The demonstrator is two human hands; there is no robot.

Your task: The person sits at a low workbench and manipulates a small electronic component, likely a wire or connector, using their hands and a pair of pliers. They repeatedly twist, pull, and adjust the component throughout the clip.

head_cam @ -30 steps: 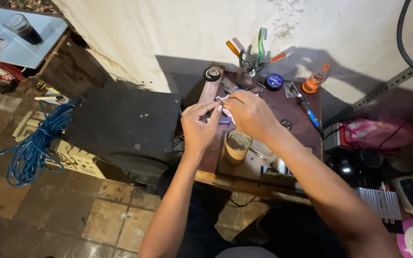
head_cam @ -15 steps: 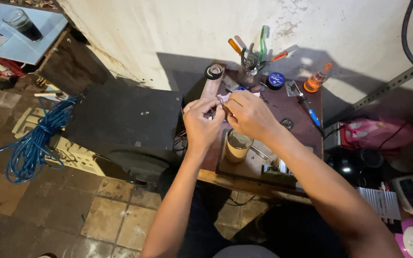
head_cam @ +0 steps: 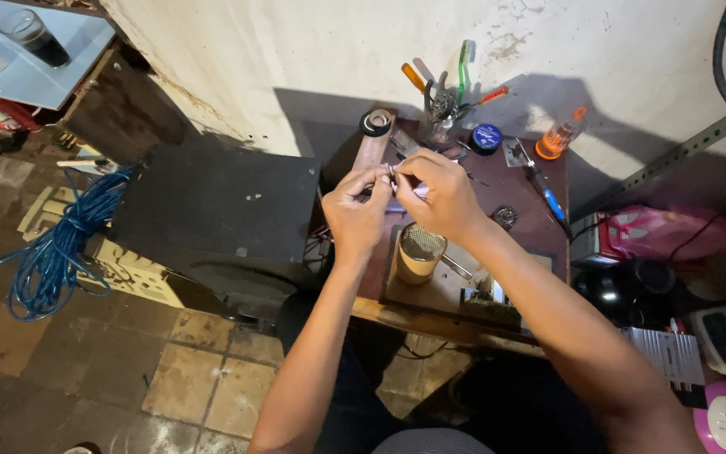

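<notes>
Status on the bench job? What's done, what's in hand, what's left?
Done: nothing finished shows; tools stand in the holder and a blue-handled screwdriver lies loose on the small wooden table.
In hand: left hand and right hand pinch a small pale part between the fingertips above the table; it is too small to identify.
Left: cannot be judged; the part is not set down.

Two hands – one cup – one bottle.
</notes>
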